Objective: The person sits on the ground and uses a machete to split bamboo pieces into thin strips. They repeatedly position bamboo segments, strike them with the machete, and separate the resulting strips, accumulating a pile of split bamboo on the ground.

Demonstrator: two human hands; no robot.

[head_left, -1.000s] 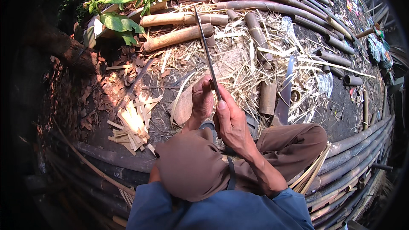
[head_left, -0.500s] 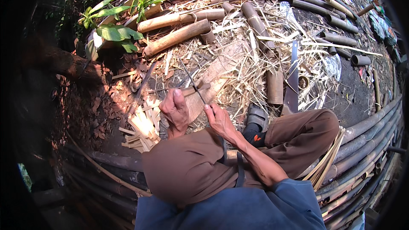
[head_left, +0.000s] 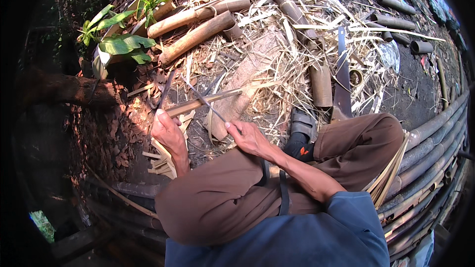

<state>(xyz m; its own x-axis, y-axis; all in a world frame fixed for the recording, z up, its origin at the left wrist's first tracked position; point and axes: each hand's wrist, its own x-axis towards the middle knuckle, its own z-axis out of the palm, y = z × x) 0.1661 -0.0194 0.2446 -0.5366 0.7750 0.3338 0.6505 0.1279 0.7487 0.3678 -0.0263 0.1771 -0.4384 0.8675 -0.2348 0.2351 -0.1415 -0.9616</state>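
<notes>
My left hand [head_left: 169, 131] is closed around the near end of a split bamboo strip [head_left: 217, 96], which slants away to the right. In my right hand [head_left: 248, 139] is the handle of a knife, gripped low in front of my knee. The thin dark knife blade [head_left: 195, 93] points up and left and crosses the strip, seemingly touching it. Under the strip lies a worn wooden plank [head_left: 255, 62]. Cut bamboo pieces [head_left: 161, 164] lie in a pile beside my left wrist, partly hidden by it.
A hand saw [head_left: 342, 71] lies on the right next to a bamboo tube [head_left: 320, 86]. Shavings [head_left: 277, 86] cover the ground ahead. Thick bamboo sections [head_left: 198, 37] and a leafy plant [head_left: 121, 44] are at the far left. Bamboo poles [head_left: 425, 138] line the right side.
My left hand has moved left and nearer with the strip, so more of its length shows. The knife has shifted slightly left, still across the strip. The view has shifted a little.
</notes>
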